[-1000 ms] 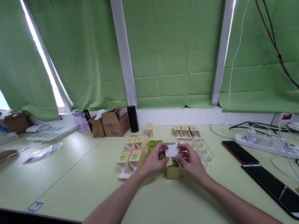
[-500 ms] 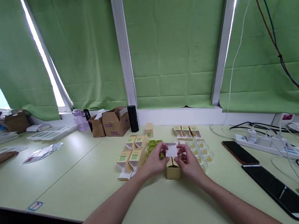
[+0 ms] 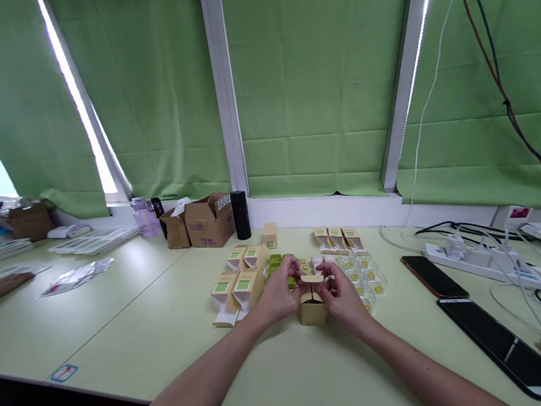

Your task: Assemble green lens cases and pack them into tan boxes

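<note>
A small tan cardboard box [image 3: 313,313] stands on the table between my hands, its top flap bent over toward me. My left hand [image 3: 283,287] pinches the left edge of that flap, and my right hand [image 3: 337,288] pinches the right edge. Left of my hands stand several open tan boxes [image 3: 244,284] with green labels and white inner flaps. Close behind my left hand are green pieces [image 3: 273,264]. Beside my right hand lie several clear plastic domes [image 3: 369,274] with yellow centres. The box's inside is hidden.
Three open boxes [image 3: 336,238] and a single box [image 3: 270,234] stand farther back. A black cylinder [image 3: 240,215] and brown cartons [image 3: 210,223] are by the wall. Phones [image 3: 506,345] and a power strip [image 3: 482,263] lie right. Another person's hand [image 3: 9,283] rests far left.
The box's flap has folded down from upright, so its white inside no longer faces me. Both my hands have stayed at its edges. The other person's hand has barely moved.
</note>
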### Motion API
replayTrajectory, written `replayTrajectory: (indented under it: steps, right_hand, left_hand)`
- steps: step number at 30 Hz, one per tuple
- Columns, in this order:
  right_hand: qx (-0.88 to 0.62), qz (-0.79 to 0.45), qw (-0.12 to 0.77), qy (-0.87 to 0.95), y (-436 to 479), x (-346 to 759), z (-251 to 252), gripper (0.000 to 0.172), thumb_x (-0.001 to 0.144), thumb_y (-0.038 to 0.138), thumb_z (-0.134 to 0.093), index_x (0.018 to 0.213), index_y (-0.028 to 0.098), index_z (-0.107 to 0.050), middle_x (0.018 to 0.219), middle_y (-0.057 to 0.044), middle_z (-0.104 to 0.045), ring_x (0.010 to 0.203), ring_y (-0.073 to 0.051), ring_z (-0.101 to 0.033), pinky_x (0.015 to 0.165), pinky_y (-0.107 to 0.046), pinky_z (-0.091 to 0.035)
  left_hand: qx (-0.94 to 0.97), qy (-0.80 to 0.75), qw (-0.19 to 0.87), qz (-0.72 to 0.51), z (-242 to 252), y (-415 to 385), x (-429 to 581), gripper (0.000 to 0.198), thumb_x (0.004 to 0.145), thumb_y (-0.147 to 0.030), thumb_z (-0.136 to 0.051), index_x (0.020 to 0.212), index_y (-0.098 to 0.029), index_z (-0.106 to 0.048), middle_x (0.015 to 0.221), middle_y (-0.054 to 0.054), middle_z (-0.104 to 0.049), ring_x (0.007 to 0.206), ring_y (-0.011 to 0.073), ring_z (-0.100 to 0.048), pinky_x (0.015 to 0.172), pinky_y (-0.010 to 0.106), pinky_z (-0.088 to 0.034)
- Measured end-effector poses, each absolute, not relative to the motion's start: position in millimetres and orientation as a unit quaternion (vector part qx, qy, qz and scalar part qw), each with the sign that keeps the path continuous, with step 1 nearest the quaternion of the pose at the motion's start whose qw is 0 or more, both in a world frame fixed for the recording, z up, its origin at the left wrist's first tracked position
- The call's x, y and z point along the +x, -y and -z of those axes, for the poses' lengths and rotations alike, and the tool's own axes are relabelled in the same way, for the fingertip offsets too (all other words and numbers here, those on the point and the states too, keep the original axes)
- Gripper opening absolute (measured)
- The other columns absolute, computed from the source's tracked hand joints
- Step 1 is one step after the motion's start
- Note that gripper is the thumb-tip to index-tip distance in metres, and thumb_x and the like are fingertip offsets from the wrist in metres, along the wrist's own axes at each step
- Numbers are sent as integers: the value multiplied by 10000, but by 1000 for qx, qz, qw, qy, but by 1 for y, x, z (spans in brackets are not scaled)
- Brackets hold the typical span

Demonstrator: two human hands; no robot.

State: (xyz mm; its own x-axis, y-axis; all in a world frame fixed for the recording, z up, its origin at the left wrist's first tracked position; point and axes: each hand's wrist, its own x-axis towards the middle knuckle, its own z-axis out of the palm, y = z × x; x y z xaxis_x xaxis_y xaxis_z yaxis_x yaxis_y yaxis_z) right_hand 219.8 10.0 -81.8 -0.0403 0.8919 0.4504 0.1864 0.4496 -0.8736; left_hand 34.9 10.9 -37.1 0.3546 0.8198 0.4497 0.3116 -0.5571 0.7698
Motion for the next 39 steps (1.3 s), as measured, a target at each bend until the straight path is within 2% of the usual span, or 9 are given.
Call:
replayTrajectory:
  steps: [6,10,16,24,29,33,35,39]
  right_hand:
    - [-416,-262,553,673,-4,222,76,251,877,328,-626,1110,237,-605,995,-38,-575,697,-167,-581,611,-304,-500]
    - [-405,-225,551,694,3,225,68,162,880,277,-609,1034,232,-630,932,-34,-572,743,-186,-581,617,-301,-484]
    - [-375,-183,560,716,11,230,61,130,920,269,-573,1022,237,-647,887,-37,-602,759,-198,-585,607,-300,-448]
    - [-375,-155,539,738,12,231,63,82,940,299,-574,974,247,-628,818,-22,-604,682,-187,-549,611,-322,-432]
    - [-380,-155,534,740,11,231,65,63,910,285,-579,959,253,-602,801,-11,-597,663,-182,-530,617,-320,-430]
    - [-376,-143,532,745,12,231,65,41,885,246,-587,919,254,-566,778,2,-578,659,-179,-520,623,-315,-420]
    - [-372,-138,528,751,12,231,64,53,867,226,-591,899,253,-558,784,-2,-584,659,-180,-519,619,-314,-412]
    - [-370,-121,515,764,13,232,63,63,845,215,-602,882,254,-568,764,-5,-585,665,-190,-532,614,-315,-404]
  left_hand:
    - [784,-374,258,-424,36,-13,34,179,792,-145,-630,897,-214,-502,870,12,-602,804,177,-584,717,282,-466]
    - [788,-379,252,-415,32,-12,34,129,771,-119,-614,846,-198,-546,848,12,-632,788,168,-575,705,271,-460]
    - [801,-376,232,-405,31,-12,32,137,764,-95,-607,854,-195,-578,844,14,-665,782,171,-605,711,274,-470]
    - [808,-394,195,-392,33,-13,32,177,742,-57,-595,839,-205,-598,842,12,-694,806,194,-625,758,306,-466]
    - [835,-363,173,-377,19,-6,23,236,751,-66,-644,930,-220,-650,988,54,-713,980,256,-611,907,390,-466]
    - [883,-288,144,-342,3,-1,15,230,768,-117,-695,963,-233,-655,1078,79,-699,1126,304,-517,980,434,-435]
    - [890,-279,137,-333,0,0,13,178,790,-178,-720,948,-231,-657,1053,88,-691,1117,310,-498,976,442,-429]
    - [886,-290,134,-337,2,1,13,27,841,-243,-677,857,-235,-657,876,86,-669,1007,303,-508,932,447,-428]
